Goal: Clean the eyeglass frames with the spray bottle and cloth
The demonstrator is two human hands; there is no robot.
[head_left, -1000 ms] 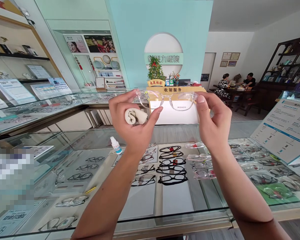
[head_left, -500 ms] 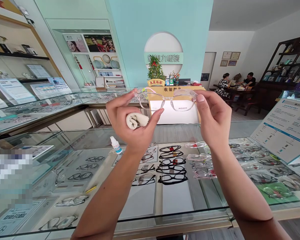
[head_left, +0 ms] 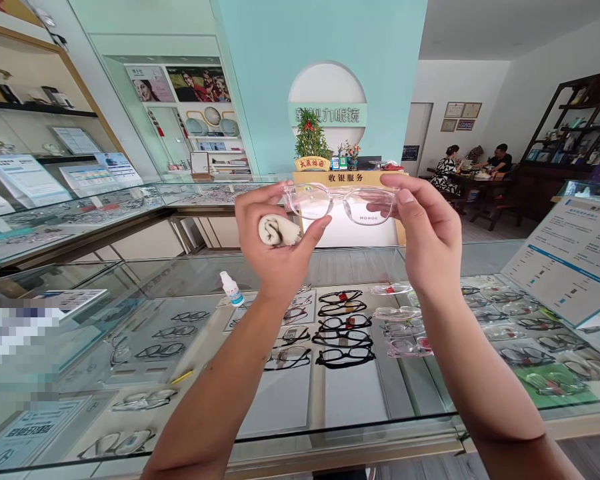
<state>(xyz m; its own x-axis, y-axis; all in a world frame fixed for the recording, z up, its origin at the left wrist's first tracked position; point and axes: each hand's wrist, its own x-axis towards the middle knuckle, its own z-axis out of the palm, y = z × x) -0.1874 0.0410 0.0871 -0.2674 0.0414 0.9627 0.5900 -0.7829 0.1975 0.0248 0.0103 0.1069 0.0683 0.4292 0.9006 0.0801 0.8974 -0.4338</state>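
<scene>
I hold a pair of clear-framed glasses [head_left: 345,203] up in front of me, level, with both hands. My left hand [head_left: 275,247] pinches the frame's left end between thumb and forefinger, and a rolled cream cloth [head_left: 279,231] is tucked in its palm. My right hand [head_left: 427,237] grips the right end of the frame with thumb and fingers. Both hands hover above the glass display counter [head_left: 330,413].
A small white spray bottle [head_left: 231,289] stands on the counter top below my left hand. Rows of glasses lie inside the case. A tilted sign [head_left: 570,260] stands at the right. Two people sit at a table [head_left: 473,170] far right. A cashier desk [head_left: 347,179] faces me.
The glasses were tilted half a second ago and are level now. My left hand moved slightly right and my right fingers shifted over the frame's right end.
</scene>
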